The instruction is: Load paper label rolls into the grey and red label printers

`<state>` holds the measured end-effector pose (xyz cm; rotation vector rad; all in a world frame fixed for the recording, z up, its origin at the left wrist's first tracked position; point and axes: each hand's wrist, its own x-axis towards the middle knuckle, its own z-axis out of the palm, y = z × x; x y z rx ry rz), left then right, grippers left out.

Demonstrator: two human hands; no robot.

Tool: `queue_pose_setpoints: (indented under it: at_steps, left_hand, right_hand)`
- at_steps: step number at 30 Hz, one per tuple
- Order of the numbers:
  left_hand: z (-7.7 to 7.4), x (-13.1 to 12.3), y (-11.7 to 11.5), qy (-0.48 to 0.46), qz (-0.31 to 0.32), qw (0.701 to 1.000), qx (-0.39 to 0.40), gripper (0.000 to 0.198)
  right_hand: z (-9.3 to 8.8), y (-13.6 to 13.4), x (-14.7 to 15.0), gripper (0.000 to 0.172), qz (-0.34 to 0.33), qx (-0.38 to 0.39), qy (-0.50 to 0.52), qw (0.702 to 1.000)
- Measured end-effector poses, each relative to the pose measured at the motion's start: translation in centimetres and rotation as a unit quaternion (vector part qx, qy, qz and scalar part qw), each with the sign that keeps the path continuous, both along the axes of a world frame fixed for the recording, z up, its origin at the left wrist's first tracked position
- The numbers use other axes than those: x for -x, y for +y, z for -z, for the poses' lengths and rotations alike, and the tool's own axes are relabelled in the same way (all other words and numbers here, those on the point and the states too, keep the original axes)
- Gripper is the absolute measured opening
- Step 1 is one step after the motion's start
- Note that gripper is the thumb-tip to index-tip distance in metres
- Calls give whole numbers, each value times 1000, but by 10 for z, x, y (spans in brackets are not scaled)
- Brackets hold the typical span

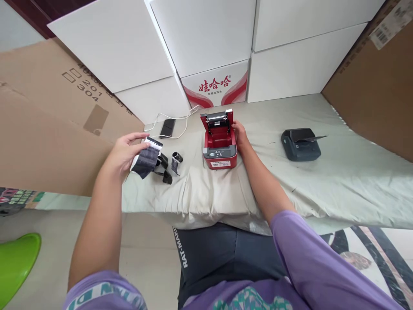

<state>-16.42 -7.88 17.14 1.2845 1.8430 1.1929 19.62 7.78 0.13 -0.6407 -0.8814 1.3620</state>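
Between thumb and fingers, my left hand (126, 153) grips a small paper roll (146, 159) whose outer strip is printed black and hangs loose, with a white edge showing. A red receipt printer (220, 144) stands at the middle of the table, its lid (217, 118) raised and its red paper bay exposed. My right hand (239, 132) rests against the printer's right side near the hinge; its fingers are partly hidden behind it. Beside my left hand lie several curled black paper strips (166, 174) and a small black roll (177, 157) with a loose tail.
A dark label printer (301, 144) with a strip sticking out stands to the right. A black flat box (167, 128) and a white cable (180, 118) lie at the back left. White boxes (206, 34) and brown cardboard (48, 125) wall the cloth-covered table (274, 185).
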Motion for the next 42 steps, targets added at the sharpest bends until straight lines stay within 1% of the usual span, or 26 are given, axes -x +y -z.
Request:
queue_pose_setpoints:
  at_steps: [3, 7, 13, 18, 24, 29, 31, 33, 36, 38, 39, 42]
  left_hand:
    - [10, 1, -4, 19, 1, 1000, 23, 47]
    - [21, -4, 0, 35, 5, 999, 39, 51]
    - [20, -12, 3, 66, 23, 995, 76, 52]
    - [22, -7, -1, 83, 40, 992, 90, 53]
    - [39, 11, 5, 111, 60, 986, 110, 69]
    - [56, 17, 10, 120, 61, 986, 103, 73]
    - [65, 17, 13, 150, 55, 982, 99, 70]
    - [74, 15, 16, 211, 54, 972, 86, 63]
    - [85, 10, 19, 314, 87, 944, 52, 45]
    - [87, 7, 20, 360, 104, 926, 46, 37]
    - [87, 6, 21, 376, 103, 919, 50, 36]
    - [81, 4, 21, 402, 77, 911, 50, 45]
  right_hand:
    - [0, 1, 0, 35, 1, 3, 4, 1000]
    - [1, 1, 0, 37, 1, -4, 7, 1000]
    - [4, 2, 0, 36, 2, -5, -2, 1000]
    - [4, 4, 0, 37, -2, -7, 7, 1000]
    - [6, 7, 0, 42, -2, -6, 0, 1000]
    - [4, 4, -1, 39, -3, -7, -8, 1000]
    - [3, 3, -1, 39, -4, -8, -13, 1000]
    - [2, 2, -1, 38, -7, -9, -9, 1000]
    - [1, 2, 0, 37, -5, -9, -11, 1000]
    - [1, 2, -1, 36, -3, -7, -15, 1000]
    - [1, 2, -1, 36, -3, -5, -15, 1000]
    - [2, 3, -1, 34, -6, -3, -12, 1000]
